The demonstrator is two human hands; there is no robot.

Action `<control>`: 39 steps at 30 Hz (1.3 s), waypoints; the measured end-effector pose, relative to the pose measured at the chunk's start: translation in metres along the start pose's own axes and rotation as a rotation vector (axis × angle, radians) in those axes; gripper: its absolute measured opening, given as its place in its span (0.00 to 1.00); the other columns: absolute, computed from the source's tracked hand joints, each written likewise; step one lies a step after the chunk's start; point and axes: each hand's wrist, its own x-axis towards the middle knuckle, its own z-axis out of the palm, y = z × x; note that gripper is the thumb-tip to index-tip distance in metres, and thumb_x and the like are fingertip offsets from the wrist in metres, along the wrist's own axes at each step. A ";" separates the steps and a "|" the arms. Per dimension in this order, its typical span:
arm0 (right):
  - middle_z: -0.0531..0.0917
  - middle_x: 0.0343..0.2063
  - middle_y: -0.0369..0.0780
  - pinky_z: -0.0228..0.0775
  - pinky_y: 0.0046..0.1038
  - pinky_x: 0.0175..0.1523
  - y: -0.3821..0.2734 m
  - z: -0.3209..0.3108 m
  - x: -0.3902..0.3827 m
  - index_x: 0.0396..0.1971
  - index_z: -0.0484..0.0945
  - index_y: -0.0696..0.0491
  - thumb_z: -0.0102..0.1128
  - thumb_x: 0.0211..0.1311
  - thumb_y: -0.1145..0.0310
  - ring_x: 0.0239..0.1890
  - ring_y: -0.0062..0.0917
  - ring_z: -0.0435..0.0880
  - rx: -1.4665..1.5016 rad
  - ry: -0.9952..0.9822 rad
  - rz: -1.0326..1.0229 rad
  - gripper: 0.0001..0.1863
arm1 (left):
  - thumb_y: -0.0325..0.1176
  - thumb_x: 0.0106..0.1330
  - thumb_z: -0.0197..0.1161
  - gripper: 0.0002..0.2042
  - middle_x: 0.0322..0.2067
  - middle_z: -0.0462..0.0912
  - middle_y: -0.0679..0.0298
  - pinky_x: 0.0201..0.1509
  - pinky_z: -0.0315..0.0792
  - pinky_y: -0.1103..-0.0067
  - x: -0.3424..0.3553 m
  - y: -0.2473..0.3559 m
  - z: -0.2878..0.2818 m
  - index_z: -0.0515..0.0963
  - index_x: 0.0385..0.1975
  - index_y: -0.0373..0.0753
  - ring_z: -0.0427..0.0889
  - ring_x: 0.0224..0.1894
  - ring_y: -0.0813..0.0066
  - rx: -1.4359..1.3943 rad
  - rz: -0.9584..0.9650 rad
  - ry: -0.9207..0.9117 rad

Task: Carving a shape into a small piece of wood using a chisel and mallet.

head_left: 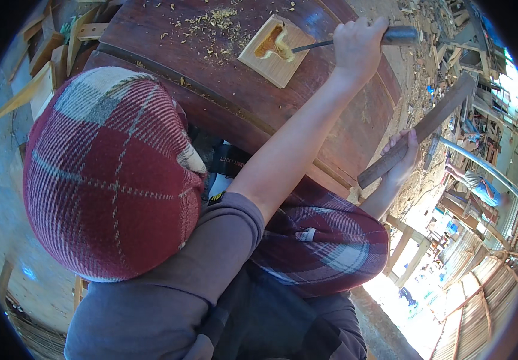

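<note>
A person's left grip is clenched around one dark-handled chisel, its tip at the edge of the single curved hollow in one pale wooden block; the right grip is wrapped around one flat brown wooden bar. The block lies on one reddish-brown surface, near many scattered shavings.
</note>
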 end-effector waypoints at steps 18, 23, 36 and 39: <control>0.73 0.18 0.35 0.63 0.20 0.22 -0.009 -0.006 -0.004 0.34 0.73 0.56 0.61 0.59 0.56 0.16 0.18 0.70 -0.082 -0.098 0.031 0.17 | 0.27 0.55 0.64 0.14 0.31 0.75 0.58 0.40 0.66 0.69 -0.002 0.015 -0.052 0.74 0.42 0.45 0.76 0.34 0.61 -0.030 0.009 -0.075; 0.77 0.25 0.35 0.66 0.21 0.32 -0.002 -0.010 -0.009 0.43 0.76 0.60 0.67 0.55 0.57 0.26 0.17 0.74 -0.514 -0.327 0.096 0.24 | 0.36 0.65 0.62 0.24 0.51 0.75 0.49 0.55 0.69 0.70 0.012 0.002 -0.058 0.65 0.61 0.45 0.77 0.49 0.60 -0.182 -0.153 -0.344; 0.83 0.42 0.46 0.70 0.29 0.52 0.028 0.012 -0.014 0.55 0.74 0.57 0.71 0.46 0.50 0.44 0.30 0.81 -0.799 -0.739 0.167 0.37 | 0.23 0.56 0.65 0.16 0.29 0.74 0.65 0.32 0.70 0.81 0.089 -0.035 -0.143 0.74 0.45 0.40 0.73 0.25 0.78 -0.590 -0.618 -0.209; 0.82 0.44 0.48 0.69 0.30 0.53 0.027 0.018 -0.012 0.55 0.73 0.57 0.70 0.46 0.49 0.47 0.33 0.81 -0.831 -0.749 0.235 0.38 | 0.22 0.57 0.64 0.17 0.29 0.73 0.65 0.34 0.71 0.78 0.074 -0.044 -0.139 0.73 0.47 0.40 0.73 0.25 0.76 -0.632 -0.690 -0.217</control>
